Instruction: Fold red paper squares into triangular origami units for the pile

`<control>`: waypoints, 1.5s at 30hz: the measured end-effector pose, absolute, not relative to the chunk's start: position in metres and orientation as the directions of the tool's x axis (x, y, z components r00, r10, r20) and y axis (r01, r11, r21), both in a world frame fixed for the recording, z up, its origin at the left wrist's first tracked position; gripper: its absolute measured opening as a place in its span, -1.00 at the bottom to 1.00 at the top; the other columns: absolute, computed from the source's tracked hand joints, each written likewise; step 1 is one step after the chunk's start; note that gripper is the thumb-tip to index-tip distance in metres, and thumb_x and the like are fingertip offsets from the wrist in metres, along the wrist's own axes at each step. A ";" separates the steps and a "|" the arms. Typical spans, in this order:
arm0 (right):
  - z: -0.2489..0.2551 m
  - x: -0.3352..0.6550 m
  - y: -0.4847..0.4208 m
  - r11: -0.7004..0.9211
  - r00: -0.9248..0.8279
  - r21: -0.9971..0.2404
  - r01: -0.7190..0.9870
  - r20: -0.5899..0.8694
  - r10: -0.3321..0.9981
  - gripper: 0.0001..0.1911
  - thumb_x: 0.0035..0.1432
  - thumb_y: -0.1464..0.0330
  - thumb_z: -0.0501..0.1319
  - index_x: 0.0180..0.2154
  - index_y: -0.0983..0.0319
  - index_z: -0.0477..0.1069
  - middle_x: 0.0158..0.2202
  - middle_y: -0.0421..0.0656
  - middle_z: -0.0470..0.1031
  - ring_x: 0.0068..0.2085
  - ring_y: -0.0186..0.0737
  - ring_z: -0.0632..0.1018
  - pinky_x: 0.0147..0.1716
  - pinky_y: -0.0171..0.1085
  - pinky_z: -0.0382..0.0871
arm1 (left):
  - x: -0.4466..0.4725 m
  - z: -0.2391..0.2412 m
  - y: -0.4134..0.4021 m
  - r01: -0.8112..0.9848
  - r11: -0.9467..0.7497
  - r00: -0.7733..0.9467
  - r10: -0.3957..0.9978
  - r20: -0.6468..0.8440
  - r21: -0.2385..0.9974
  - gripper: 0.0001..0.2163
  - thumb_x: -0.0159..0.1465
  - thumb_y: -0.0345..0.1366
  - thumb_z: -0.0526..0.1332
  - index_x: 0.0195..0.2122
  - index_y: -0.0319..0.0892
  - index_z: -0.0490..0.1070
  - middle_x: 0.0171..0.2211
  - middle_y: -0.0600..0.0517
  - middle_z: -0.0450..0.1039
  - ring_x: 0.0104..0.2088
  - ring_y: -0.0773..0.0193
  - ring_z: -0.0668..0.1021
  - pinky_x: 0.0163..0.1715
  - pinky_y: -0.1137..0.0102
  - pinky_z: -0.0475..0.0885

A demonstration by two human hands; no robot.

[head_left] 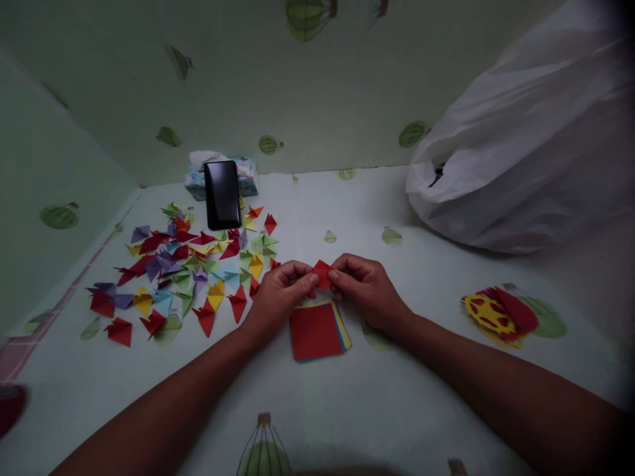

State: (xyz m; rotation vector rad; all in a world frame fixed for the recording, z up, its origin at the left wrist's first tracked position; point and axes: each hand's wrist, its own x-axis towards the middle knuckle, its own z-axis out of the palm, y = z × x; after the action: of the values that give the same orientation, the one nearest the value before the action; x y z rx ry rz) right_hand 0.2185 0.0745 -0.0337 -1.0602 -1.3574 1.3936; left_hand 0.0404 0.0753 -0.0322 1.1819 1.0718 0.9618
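Observation:
A small folded piece of red origami paper (322, 274) is pinched between my two hands, a little above the table. My left hand (285, 288) grips its left edge between thumb and fingers. On the opposite edge, the thumb and fingers of my right hand (366, 288) are closed in the same way. Just below my hands lies a stack of square paper sheets (316, 332), red on top, with yellow and blue edges showing. Many folded paper cranes (198, 271) in red, yellow, green, blue and purple are spread to the left of my left hand.
A black phone (223, 196) leans against a tissue box (249, 176) behind the cranes. A large white plastic bag (506, 158) stands at the right rear. Yellow and dark red cut-out pieces (491, 315) lie at the right. Walls rise at the back and left.

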 end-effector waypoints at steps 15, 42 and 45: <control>-0.039 0.218 0.072 0.006 -0.259 -0.998 -0.060 0.021 0.966 -0.80 0.20 0.30 0.25 -0.44 0.26 0.40 -0.53 -0.27 0.42 -0.51 -0.40 0.39 -0.46 -0.35 0.26 | 0.041 -0.030 0.074 0.003 0.063 0.208 0.976 -0.062 0.998 -0.82 0.18 -0.20 0.32 -0.45 -0.21 0.46 -0.57 0.12 0.44 -0.56 0.44 0.38 -0.53 0.52 0.25; -0.036 0.213 0.069 -0.012 -0.310 -0.998 0.069 -0.033 0.950 -0.72 0.24 0.24 0.19 -0.47 0.22 0.29 -0.63 -0.34 0.24 -0.60 -0.42 0.22 -0.58 -0.37 0.09 | 0.040 -0.028 0.073 0.182 -0.026 0.284 0.958 -0.027 0.983 -0.64 0.34 -0.06 0.10 -0.51 -0.19 0.35 -0.58 0.09 0.37 -0.52 0.35 0.40 -0.48 0.45 0.28; -0.037 0.214 0.070 -0.010 -0.287 -0.996 0.083 -0.034 0.957 -0.72 0.23 0.23 0.20 -0.47 0.22 0.30 -0.63 -0.34 0.25 -0.60 -0.42 0.22 -0.59 -0.37 0.07 | 0.040 -0.029 0.073 0.135 0.020 0.328 0.943 -0.063 0.991 -0.72 0.26 -0.09 0.21 -0.44 -0.20 0.39 -0.57 0.11 0.37 -0.54 0.38 0.38 -0.50 0.47 0.27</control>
State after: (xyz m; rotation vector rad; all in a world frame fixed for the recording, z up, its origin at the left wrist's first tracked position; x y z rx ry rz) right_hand 0.2136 0.0701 -0.0367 -1.1340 -1.4745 1.3999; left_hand 0.0401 0.0728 -0.0289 1.4130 1.0654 0.8613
